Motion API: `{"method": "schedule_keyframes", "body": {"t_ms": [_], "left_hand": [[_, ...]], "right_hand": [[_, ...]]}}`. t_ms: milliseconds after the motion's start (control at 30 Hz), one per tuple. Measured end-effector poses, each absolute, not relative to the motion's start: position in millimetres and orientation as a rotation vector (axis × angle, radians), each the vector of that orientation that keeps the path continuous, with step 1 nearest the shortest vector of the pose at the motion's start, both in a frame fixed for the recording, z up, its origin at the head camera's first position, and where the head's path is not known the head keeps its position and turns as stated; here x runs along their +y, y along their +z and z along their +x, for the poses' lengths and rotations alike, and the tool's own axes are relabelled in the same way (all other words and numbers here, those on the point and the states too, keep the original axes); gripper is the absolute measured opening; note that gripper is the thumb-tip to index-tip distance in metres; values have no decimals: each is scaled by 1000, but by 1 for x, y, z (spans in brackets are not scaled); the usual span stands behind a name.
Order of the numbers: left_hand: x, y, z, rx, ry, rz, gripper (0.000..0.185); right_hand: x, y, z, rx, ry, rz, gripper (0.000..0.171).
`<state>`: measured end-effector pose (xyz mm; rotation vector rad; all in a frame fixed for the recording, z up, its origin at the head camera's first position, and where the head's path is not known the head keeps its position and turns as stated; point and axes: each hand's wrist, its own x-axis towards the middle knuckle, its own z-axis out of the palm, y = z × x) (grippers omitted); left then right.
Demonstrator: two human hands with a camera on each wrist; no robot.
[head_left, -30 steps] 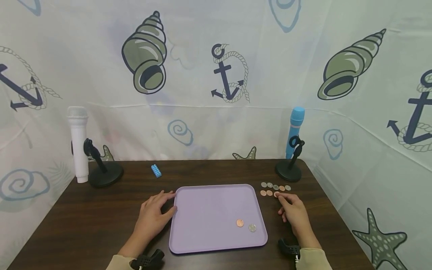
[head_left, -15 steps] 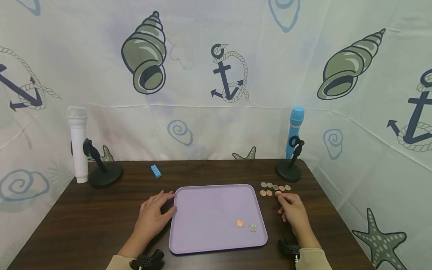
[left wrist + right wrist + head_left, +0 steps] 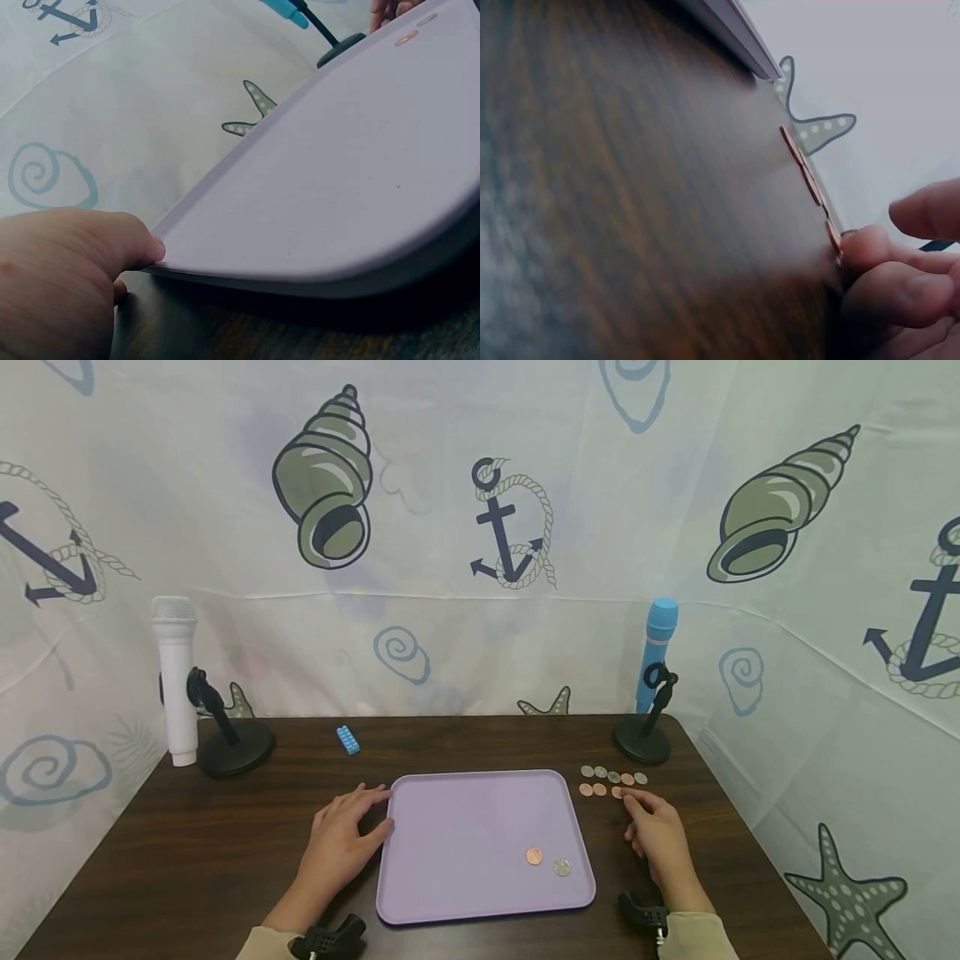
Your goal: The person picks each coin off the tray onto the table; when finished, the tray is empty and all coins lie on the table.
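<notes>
My left hand (image 3: 341,843) lies at the left side of a lilac tray (image 3: 465,835), its thumb and forefinger tips on the rim. In the left wrist view the thumb (image 3: 139,244) meets the tray's edge. Beside the tray on the right, my right hand (image 3: 660,835) touches a copper coin (image 3: 617,792) with a fingertip. That coin ends a row with two other copper coins (image 3: 592,790). Behind it runs a row of several coins (image 3: 613,777), mostly silver. The right wrist view has the thumb (image 3: 926,210) raised apart from the coins.
On the tray lie a copper coin (image 3: 533,857) and a silver coin (image 3: 562,867). A small blue brick (image 3: 348,740) sits behind the tray. Black stands hold a white microphone (image 3: 176,685) at back left and a blue microphone (image 3: 657,652) at back right.
My right fingertips have slid slightly to the right, uncovering more of the third copper coin. The left hand and the tray have stayed in place.
</notes>
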<state>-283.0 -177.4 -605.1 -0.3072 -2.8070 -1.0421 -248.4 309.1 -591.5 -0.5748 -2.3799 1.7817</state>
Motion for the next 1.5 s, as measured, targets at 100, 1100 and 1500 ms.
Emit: {"method": "schedule_keyframes", "body": {"t_ms": [100,1100,1500], "left_hand": [[-177,-606,-283,-2807,-1039,-309,49],[-178,-611,-286,-2778,-1046,-322,49],[-178,-608,-285,-2785,-1047,-319,49]], "right_hand": [[308,-591,-247,-2418,1767,-563,40],[257,-566,-239,-2902,1453,313,7],[263,-575,-239,-3053,1383,544,28]]}}
